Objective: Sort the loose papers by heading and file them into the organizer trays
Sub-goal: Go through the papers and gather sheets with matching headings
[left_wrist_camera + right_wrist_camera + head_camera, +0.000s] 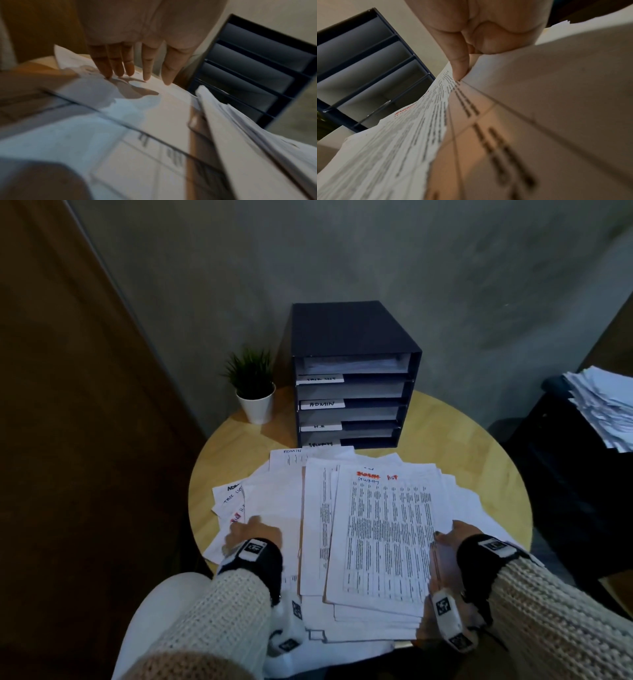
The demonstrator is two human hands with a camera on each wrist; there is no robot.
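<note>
A: We're over the round counter [479, 446] now, and the loose papers [281, 498] lie fanned across it, just in front of the organizer [356, 337].

B: Our right hand [457, 534] pinches the right edge of the top printed sheet [387, 539], thumb curled on top, and that edge is raised off the pile. It carries a red-marked heading and, we think, "Security" beneath.

A: And our left hand [130, 59] is spread flat, fingers straight, fingertips [108, 75] pressing the sheets on the left side of the pile.

B: These look light and floppy to us. A sheet held by one edge will likely sag and curl, so we'd take it along a long side, or support it underneath.

A: Slippery on one another too, we'd judge. Lifting one could drag its neighbours, which is why the flat hand pinning the rest makes sense.

B: The trays [349, 414] are labelled; Admin reads clearly. The slots look shallow, so we'd feed paper in flat, leading edge first, or it may buckle.
</note>
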